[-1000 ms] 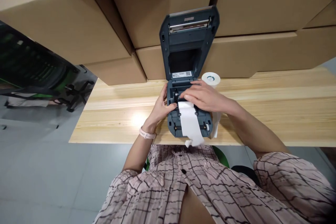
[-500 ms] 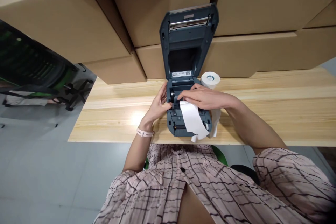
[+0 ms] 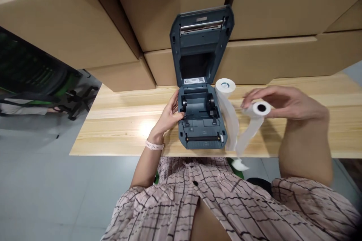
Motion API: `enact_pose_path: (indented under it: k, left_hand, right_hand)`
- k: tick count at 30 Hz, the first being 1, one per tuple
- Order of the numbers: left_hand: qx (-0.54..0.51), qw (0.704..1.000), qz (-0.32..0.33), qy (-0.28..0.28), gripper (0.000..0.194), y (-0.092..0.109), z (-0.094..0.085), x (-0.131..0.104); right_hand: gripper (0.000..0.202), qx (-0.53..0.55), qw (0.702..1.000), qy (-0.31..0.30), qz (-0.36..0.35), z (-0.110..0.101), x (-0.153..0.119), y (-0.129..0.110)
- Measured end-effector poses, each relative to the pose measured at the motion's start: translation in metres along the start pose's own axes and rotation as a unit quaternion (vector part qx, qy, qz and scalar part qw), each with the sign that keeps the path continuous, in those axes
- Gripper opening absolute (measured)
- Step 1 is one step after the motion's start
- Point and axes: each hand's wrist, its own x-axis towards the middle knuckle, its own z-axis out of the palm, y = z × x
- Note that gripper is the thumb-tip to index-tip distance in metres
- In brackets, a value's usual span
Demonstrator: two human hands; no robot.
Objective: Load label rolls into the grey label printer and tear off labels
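A dark grey label printer [image 3: 202, 128] stands on the wooden table with its lid [image 3: 202, 45] raised, and its roll bay shows no roll. My left hand [image 3: 169, 116] grips the printer's left side, thumb over the rim and fingers mostly hidden along the outer wall. To the right of the printer, my right hand [image 3: 288, 103] holds a small white paper roll [image 3: 260, 108] with a dark core. A loose strip from that roll hangs down past the table's front edge. Behind it, a larger label roll [image 3: 225, 85] with a blue-green core rests beside the printer, its strip [image 3: 230, 120] trailing forward.
Cardboard boxes [image 3: 283, 58] line the back of the wooden table [image 3: 113, 128], close behind the raised lid. An office chair [image 3: 34, 75] stands on the floor at the left. The table's front edge runs close to my body.
My right hand has lifted the small paper roll out of the printer's bay and carried it right, its loose strip following. My left hand stays on the printer.
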Motion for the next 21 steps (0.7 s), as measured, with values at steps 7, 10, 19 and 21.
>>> enact_pose_path:
  k: [7, 10, 19, 21]
  left_hand:
    - [0.007, 1.0, 0.001, 0.013, 0.106, 0.0, 0.003, -0.001]
    - [0.01, 1.0, 0.002, 0.011, 0.107, -0.001, 0.002, -0.001]
    - [0.012, 0.999, 0.018, -0.026, 0.107, -0.005, -0.008, -0.002]
    - [0.009, 1.0, 0.015, -0.025, 0.109, -0.005, -0.008, -0.002]
  right_hand:
    - [0.057, 0.003, 0.983, 0.051, 0.176, 0.006, -0.043, 0.066]
    - [0.062, 0.017, 0.985, 0.021, 0.173, 0.002, -0.046, 0.073]
    - [0.098, 0.003, 0.986, 0.076, 0.146, -0.025, 0.029, 0.075]
    - [0.099, -0.006, 0.989, 0.048, 0.138, -0.009, 0.059, 0.077]
